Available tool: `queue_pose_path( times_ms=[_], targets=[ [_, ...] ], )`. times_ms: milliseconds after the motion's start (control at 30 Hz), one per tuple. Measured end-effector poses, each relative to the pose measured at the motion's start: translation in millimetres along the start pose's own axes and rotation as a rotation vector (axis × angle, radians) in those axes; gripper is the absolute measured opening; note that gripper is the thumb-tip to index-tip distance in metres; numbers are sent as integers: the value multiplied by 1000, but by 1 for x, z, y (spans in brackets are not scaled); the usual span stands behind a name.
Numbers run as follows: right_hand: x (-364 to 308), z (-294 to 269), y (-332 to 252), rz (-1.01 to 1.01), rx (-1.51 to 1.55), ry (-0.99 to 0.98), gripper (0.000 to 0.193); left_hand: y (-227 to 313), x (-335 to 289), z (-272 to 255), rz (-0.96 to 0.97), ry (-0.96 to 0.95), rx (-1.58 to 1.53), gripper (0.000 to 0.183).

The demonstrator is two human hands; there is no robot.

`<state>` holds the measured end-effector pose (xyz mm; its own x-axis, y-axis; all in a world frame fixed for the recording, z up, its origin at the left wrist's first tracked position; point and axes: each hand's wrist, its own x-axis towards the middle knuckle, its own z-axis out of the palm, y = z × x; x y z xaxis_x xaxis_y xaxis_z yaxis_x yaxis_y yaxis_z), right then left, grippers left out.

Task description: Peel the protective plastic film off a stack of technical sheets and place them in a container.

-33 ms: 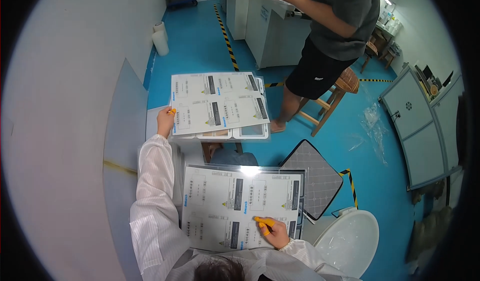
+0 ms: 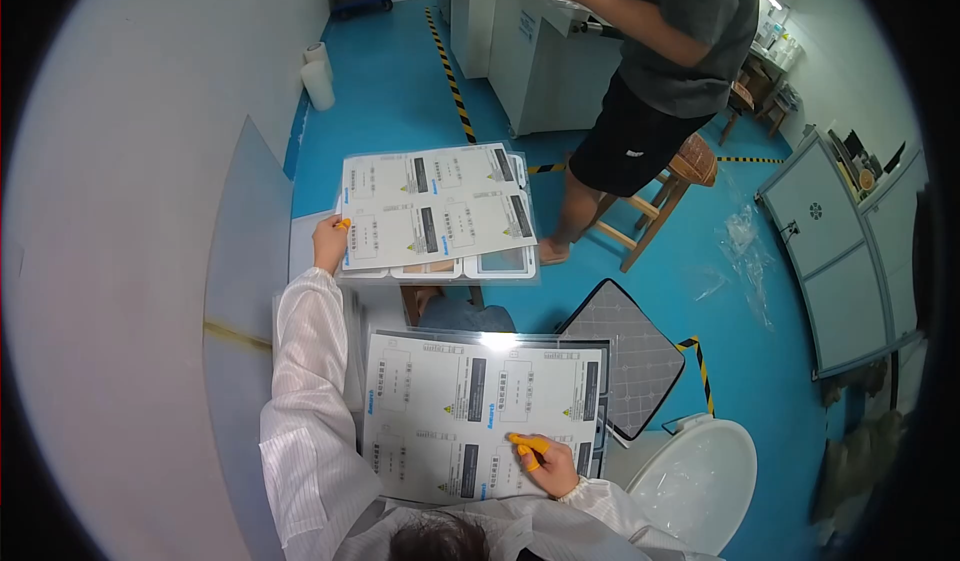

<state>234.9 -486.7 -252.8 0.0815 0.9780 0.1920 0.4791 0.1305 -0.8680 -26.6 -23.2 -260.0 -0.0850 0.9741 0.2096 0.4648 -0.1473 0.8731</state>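
Observation:
My left hand, an orange finger cot on one digit, grips the left edge of a white printed sheet. This sheet lies slightly askew over a stack of clear-edged panels with rounded windows. Closer to me, a second printed sheet with the same dark blocks and yellow triangles lies flat under a bright glare spot. My right hand, in orange finger cots, rests on its lower right part, index finger stretched out and thumb slightly apart. No held object shows there.
A grey grid-patterned pad and a white round-rimmed tub are to the right. Ahead, a person in black shorts stands by a wooden stool and a white cabinet. Clear plastic film lies on the blue floor.

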Motion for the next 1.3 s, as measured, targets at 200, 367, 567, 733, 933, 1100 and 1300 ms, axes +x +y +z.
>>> queue_pose_path(
  times_ms=[200,367,567,733,933,1100,1300],
  targets=[
    [8,2,3,98,-22,3,22,-17,6,30,68,149,138,21],
    [16,1,-3,79,3,42,21,8,1,22,56,89,143,21],
    [15,-2,-10,78,-34,39,22,1,9,13,-12,71,80,21],
    [17,-1,-14,78,-42,58,22,2,9,15,-15,35,88,23],
    [14,-3,-16,82,-37,57,22,-28,27,-11,59,166,135,27],
    [11,-4,-19,103,-39,50,21,-45,1,-21,-73,22,74,32],
    [21,-6,-28,54,-31,100,21,-37,-31,-27,-127,-12,-29,33]
  ],
)
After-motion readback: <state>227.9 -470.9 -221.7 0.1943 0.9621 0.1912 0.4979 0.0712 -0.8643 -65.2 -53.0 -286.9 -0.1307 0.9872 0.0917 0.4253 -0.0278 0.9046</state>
